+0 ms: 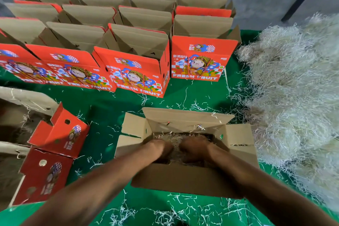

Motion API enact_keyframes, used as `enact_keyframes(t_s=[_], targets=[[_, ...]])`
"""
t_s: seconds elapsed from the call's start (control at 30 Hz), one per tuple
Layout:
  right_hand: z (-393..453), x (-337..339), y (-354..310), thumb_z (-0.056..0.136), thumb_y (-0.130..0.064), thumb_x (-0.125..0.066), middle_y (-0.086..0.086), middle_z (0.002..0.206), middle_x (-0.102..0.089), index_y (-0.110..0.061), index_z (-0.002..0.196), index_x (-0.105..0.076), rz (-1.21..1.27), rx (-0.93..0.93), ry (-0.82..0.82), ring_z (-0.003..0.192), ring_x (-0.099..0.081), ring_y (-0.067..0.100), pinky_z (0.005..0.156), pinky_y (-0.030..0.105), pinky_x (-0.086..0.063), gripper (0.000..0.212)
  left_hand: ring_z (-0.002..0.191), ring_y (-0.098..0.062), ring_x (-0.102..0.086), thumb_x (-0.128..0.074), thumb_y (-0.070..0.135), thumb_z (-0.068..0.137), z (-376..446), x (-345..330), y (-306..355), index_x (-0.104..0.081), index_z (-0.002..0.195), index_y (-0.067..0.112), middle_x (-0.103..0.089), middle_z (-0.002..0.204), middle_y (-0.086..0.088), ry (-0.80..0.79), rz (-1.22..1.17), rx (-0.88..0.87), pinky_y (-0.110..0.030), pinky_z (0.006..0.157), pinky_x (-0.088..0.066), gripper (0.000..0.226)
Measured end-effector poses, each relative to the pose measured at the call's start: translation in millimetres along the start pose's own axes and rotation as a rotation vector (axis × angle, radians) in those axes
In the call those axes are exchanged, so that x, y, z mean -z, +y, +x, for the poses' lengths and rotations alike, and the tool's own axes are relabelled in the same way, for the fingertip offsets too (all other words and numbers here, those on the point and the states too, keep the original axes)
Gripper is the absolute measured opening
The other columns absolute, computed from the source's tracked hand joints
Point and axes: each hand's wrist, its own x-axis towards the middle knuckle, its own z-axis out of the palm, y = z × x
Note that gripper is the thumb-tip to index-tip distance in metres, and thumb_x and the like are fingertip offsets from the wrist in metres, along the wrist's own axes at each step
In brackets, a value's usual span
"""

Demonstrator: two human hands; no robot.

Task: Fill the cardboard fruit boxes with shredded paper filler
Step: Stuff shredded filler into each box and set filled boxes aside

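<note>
Head view: left hand (pixel 161 147) and right hand (pixel 194 147) pressed into shredded paper (pixel 174 138) inside the open box (pixel 183 181) (finger curl blurred, cannot tell). Pressing unevenly could leave corners beyond the hands underfilled, I'd judge.

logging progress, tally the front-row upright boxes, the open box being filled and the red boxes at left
front-row upright boxes: 4
open box being filled: 1
red boxes at left: 2
total: 7

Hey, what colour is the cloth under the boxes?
Green: the cloth shows clearly in the head view, strewn with paper shreds.
</note>
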Motion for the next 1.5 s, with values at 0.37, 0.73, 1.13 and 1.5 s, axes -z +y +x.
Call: enact_keyframes(t_s=[0.37,0.73,1.13,1.5], targets=[[-14,-16,12,0.101,-0.024,-0.047,0.015,0.142,-0.053,-0.008,0.137,-0.053,-0.268,-0.434,-0.162,0.131,-0.05,0.03,0.11,0.042,-0.038,0.04,0.145,-0.024,-0.021,-0.062,0.03,0.094,26,-13,-19,-0.028,0.152,0.016,-0.024,0.159,-0.007,0.058,0.053,0.413,-0.035,0.117,-0.016,0.069],[-9,6,-1,0.098,-0.024,-0.055,0.003,0.112,-0.067,-0.019,0.115,-0.065,0.196,-0.147,-0.042,0.102,-0.064,0.02,0.088,0.035,-0.054,0.021,0.112,-0.029,-0.061,-0.049,0.034,0.1,16,-3,26,-0.063,0.122,0.015,-0.063,0.126,-0.011,-0.097,-0.433,0.064,-0.039,0.102,-0.047,0.033],[-4,-28,0,0.079,-0.059,-0.071,0.016,0.148,-0.042,-0.011,0.15,-0.025,0.127,-0.433,-0.178,0.133,-0.045,0.035,0.105,0.049,-0.043,0.097,0.121,-0.027,-0.053,-0.045,0.034,0.101,7,-29,10,-0.056,0.133,0.015,-0.054,0.135,-0.009,-0.357,0.15,0.037,-0.044,0.105,-0.043,0.038],[-22,2,4,0.097,-0.016,-0.052,0.012,0.114,-0.068,-0.011,0.114,-0.066,0.094,-0.435,-0.026,0.103,-0.065,0.029,0.083,0.036,-0.053,0.023,0.11,-0.027,-0.062,-0.061,0.001,0.09,-5,9,22,-0.067,0.113,0.004,-0.066,0.117,-0.012,0.109,-0.065,0.231,-0.039,0.094,-0.052,0.024]])
